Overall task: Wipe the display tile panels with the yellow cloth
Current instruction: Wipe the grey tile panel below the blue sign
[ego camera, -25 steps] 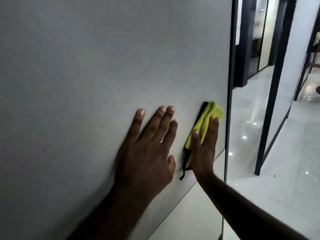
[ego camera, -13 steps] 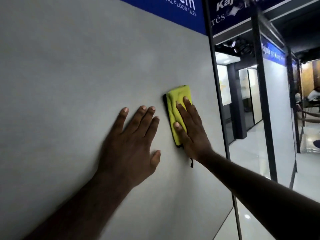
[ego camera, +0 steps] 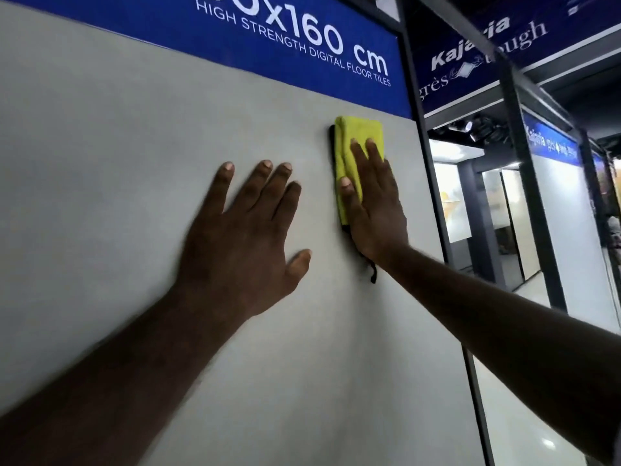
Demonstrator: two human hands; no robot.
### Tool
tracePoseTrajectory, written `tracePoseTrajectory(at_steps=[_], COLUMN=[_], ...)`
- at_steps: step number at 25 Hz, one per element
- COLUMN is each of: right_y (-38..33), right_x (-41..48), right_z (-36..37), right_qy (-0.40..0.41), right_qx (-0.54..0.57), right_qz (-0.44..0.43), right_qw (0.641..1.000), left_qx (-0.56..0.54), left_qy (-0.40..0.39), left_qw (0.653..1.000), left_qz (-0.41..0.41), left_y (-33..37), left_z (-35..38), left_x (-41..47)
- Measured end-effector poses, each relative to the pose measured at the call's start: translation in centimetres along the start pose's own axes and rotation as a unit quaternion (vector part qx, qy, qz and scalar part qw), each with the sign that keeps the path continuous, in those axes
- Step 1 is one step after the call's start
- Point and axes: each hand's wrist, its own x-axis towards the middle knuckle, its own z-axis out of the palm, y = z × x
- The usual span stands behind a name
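Note:
A large grey display tile panel [ego camera: 117,169] stands upright and fills most of the view. A folded yellow cloth [ego camera: 356,139] lies flat against its upper right part, just under the blue header strip. My right hand [ego camera: 373,203] presses the cloth to the panel with straight fingers, its palm over the cloth's lower half. A short dark tag [ego camera: 373,275] hangs below that hand. My left hand [ego camera: 245,237] rests flat on the bare tile to the left of the cloth, fingers spread, touching no cloth.
A blue header strip [ego camera: 235,31] with white lettering runs along the panel's top. A black metal frame post [ego camera: 423,156] borders the panel on the right. Beyond it stand more framed display panels [ego camera: 568,230] and a glossy white floor [ego camera: 524,415].
My right hand has slid the yellow cloth up the panel from low near the right edge to just under the blue strip. My left hand has moved up the tile too.

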Motion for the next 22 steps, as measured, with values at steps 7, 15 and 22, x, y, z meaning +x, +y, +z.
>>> tracePoseTrajectory(at_steps=[7, 15, 22], right_y=[-0.2, -0.6, 2.1], right_x=[6.7, 7.0, 4.0], right_z=[0.2, 1.0, 0.6], right_qy=[0.029, 0.072, 0.080], right_qx=[0.014, 0.013, 0.011], right_qz=[0.053, 0.038, 0.081], right_qw=[0.998, 0.997, 0.993], left_qx=[0.045, 0.068, 0.077], left_qy=[0.006, 0.017, 0.023], left_qw=[0.999, 0.997, 0.996], left_qz=[-0.023, -0.022, -0.029], left_y=[-0.2, 0.0, 0.7], left_z=[-0.1, 0.1, 0.3], left_x=[1.6, 1.2, -0.4])
